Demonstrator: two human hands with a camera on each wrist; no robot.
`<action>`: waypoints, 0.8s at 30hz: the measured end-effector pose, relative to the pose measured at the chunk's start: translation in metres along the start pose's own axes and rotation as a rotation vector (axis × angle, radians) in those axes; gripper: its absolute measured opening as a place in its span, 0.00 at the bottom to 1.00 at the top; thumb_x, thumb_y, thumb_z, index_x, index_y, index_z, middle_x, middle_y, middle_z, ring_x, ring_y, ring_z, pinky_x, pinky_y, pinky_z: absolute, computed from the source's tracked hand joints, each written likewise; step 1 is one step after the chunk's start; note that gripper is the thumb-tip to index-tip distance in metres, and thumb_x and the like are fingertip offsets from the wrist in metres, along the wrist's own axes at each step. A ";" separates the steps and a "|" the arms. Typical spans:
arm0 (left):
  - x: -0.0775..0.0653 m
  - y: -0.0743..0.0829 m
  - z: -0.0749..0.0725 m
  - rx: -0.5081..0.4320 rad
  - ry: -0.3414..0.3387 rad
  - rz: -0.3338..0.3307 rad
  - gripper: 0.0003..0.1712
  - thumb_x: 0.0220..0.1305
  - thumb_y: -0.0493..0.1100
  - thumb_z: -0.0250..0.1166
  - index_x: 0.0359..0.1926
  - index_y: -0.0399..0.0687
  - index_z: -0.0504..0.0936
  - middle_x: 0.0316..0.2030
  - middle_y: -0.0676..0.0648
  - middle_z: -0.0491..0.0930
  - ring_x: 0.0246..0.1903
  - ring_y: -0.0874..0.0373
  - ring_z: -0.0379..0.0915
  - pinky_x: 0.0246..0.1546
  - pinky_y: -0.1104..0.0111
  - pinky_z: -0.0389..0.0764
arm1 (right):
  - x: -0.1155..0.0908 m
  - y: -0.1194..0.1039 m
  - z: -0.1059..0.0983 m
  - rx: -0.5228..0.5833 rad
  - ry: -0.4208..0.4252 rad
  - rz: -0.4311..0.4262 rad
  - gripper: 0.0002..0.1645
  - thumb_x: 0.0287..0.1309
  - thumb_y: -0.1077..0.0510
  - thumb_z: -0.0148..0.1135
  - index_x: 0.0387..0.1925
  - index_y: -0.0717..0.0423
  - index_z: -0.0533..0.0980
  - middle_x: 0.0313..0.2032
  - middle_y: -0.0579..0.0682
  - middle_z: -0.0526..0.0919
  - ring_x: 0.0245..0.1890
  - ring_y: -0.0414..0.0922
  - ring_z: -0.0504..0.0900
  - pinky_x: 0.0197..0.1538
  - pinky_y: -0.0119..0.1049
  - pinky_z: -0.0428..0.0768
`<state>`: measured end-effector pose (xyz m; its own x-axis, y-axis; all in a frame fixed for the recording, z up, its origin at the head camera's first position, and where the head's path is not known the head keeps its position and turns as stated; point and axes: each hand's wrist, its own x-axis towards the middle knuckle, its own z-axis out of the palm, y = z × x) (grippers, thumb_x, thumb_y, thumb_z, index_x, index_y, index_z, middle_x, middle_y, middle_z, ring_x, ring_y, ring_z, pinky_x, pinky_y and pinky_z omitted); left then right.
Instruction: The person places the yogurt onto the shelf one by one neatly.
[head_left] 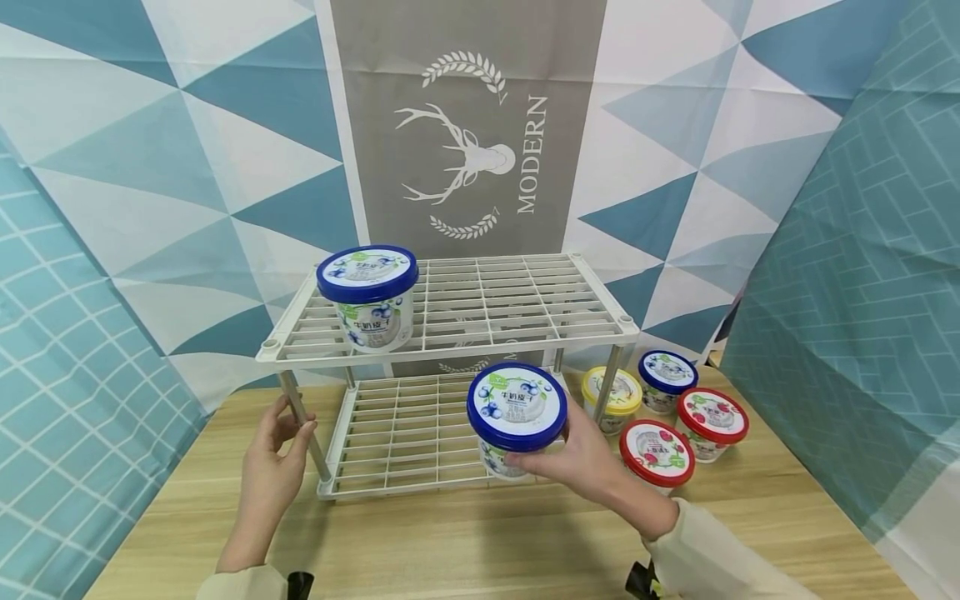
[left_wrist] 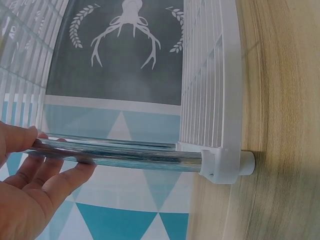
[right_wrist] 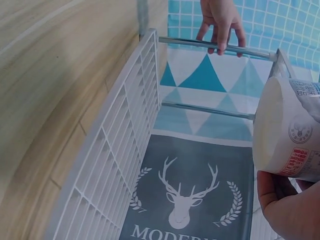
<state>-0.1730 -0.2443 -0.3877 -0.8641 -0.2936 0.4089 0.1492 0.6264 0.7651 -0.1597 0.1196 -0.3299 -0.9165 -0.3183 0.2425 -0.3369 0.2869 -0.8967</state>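
My right hand grips a white ice cream tub with a blue lid and blueberry pictures. The tub hangs in front of the white two-tier rack, overlapping its lower shelf in the head view. In the right wrist view the tub's plain white underside faces the camera. At the rack's front left, my left hand holds a metal post between thumb and fingers. Another blue-lidded tub stands on the upper shelf at its left end.
Right of the rack stand a yellow-lidded tub, a blue-lidded tub and two red-lidded tubs. All rest on the wooden table. A patterned cloth hangs behind, with tiled-pattern sheets at both sides.
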 end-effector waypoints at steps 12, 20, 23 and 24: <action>0.000 0.002 0.001 0.007 0.009 0.007 0.28 0.68 0.40 0.55 0.67 0.47 0.61 0.45 0.41 0.79 0.36 0.88 0.60 0.48 0.67 0.69 | 0.003 -0.010 -0.004 -0.015 0.000 -0.005 0.50 0.43 0.55 0.74 0.66 0.49 0.57 0.60 0.54 0.70 0.61 0.55 0.69 0.60 0.55 0.69; 0.001 0.003 0.001 0.005 0.002 -0.002 0.28 0.68 0.40 0.55 0.67 0.46 0.61 0.45 0.42 0.79 0.36 0.88 0.60 0.47 0.64 0.70 | 0.006 -0.016 -0.007 -0.012 -0.002 -0.041 0.51 0.43 0.55 0.74 0.67 0.47 0.56 0.60 0.53 0.70 0.61 0.54 0.70 0.60 0.55 0.70; 0.001 0.003 0.000 -0.017 0.001 0.001 0.28 0.68 0.40 0.55 0.67 0.45 0.60 0.46 0.40 0.79 0.36 0.89 0.60 0.50 0.57 0.69 | 0.007 -0.019 -0.008 -0.014 -0.001 -0.049 0.51 0.43 0.54 0.74 0.66 0.47 0.57 0.60 0.53 0.70 0.60 0.55 0.70 0.59 0.54 0.71; 0.000 0.003 0.000 -0.023 0.001 0.002 0.28 0.68 0.40 0.55 0.67 0.45 0.60 0.46 0.39 0.79 0.36 0.89 0.60 0.50 0.55 0.69 | 0.007 -0.019 -0.008 -0.014 -0.002 -0.049 0.50 0.43 0.54 0.74 0.66 0.46 0.57 0.60 0.53 0.70 0.60 0.55 0.70 0.58 0.54 0.71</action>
<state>-0.1731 -0.2428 -0.3856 -0.8635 -0.2929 0.4105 0.1617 0.6102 0.7756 -0.1618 0.1189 -0.3078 -0.8984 -0.3342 0.2848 -0.3841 0.2838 -0.8786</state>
